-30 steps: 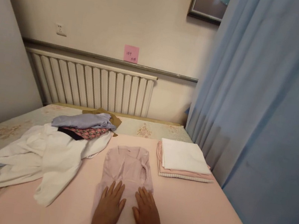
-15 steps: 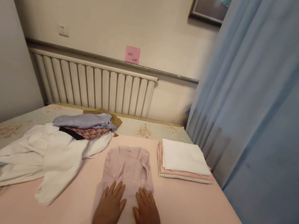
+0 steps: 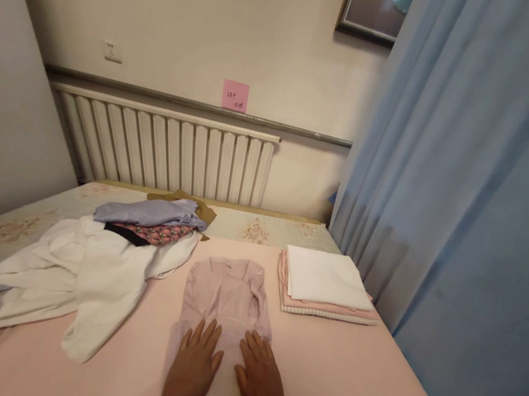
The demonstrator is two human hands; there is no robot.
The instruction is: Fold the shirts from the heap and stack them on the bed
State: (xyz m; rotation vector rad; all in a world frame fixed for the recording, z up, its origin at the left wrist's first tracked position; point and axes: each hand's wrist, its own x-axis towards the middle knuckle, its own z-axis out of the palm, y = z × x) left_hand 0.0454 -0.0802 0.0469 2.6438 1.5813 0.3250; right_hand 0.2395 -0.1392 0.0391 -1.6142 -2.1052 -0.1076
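A pale pink-mauve garment [image 3: 223,289], partly folded into a long shape with its neckline at the far end, lies on the pink cloth [image 3: 316,375]. My left hand [image 3: 195,359] rests flat on its lower left part, fingers stretched forward. Flat on the lower right part lies my right hand [image 3: 260,373], its fingers also extended. Both palms press on the fabric without gripping it. The hands and wrists hide portions of the garment's near end.
To the left is a loose pile with a white garment [image 3: 104,273], a patterned red piece [image 3: 162,233] and a bluish striped one [image 3: 150,211]. A folded stack [image 3: 327,277] sits at the right, beside the blue curtain [image 3: 399,180]. A radiator [image 3: 166,148] stands behind.
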